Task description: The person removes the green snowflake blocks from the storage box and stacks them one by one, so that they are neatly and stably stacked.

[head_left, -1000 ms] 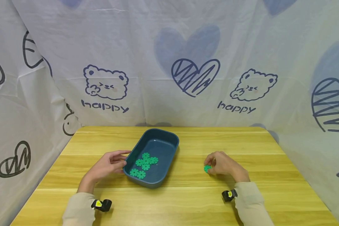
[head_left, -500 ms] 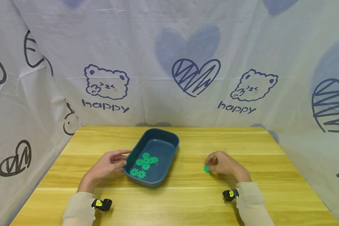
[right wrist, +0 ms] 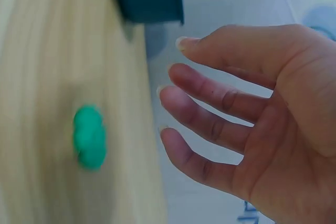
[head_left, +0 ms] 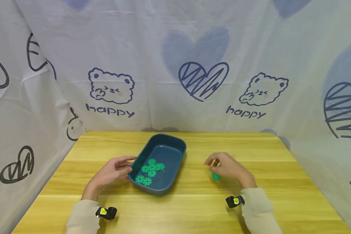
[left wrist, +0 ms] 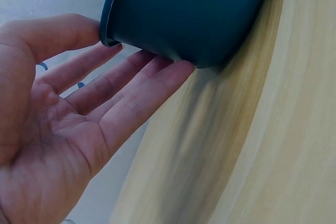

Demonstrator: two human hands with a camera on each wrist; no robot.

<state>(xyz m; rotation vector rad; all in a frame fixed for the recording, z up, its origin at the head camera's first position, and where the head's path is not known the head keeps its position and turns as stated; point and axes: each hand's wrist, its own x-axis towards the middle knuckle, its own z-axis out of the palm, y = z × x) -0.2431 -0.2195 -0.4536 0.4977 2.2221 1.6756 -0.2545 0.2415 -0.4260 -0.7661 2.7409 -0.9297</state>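
Note:
A dark blue rectangular bin stands left of the middle of the table, with several green notched plastic discs lying inside. My left hand is at the bin's left side. Its thumb and nearly straight fingertips touch the rim and outer wall, as the left wrist view shows. On the right, my right hand hovers above the table, fingers loosely bent and apart with nothing between them. Below it on the wood lies a green piece, blurred in the right wrist view and looking like overlapping discs; the hand partly hides it in the head view.
The light wood table carries the bin and green pieces. A pale printed cloth with hearts and bears hangs behind and along both sides. Each wrist wears a small black camera, the left camera and the right camera.
My right hand has let go of the green disc and risen slightly to the left of it; the piece now lies on the table. My left hand and the bin stay in place.

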